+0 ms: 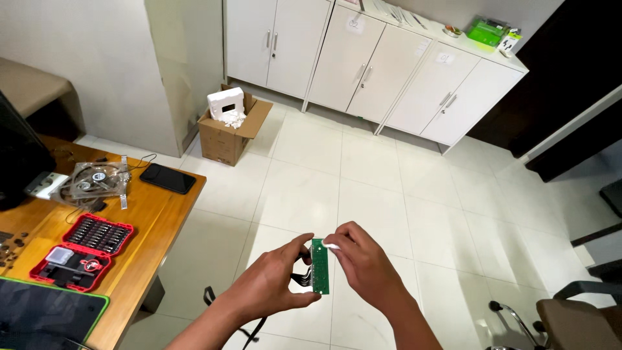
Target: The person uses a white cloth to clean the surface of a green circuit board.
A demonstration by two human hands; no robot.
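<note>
1. Left hand (275, 284) grips the lower end of a green board (320, 266), fingers closed on its edge.
2. Right hand (363, 261) pinches the board's top end, together with something small and white.
3. Board is held upright over the tiled floor (389, 188), right of the desk (155, 214).
4. Red bit case (83, 251) lies open on the desk.

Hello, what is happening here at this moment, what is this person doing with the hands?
A person holds a small green circuit board upright over the tiled floor. The left hand grips its lower edge, and the right hand presses something small and white against its top. On the wooden desk to the left lie an open red screwdriver bit case, a clear fan and a black phone.
</note>
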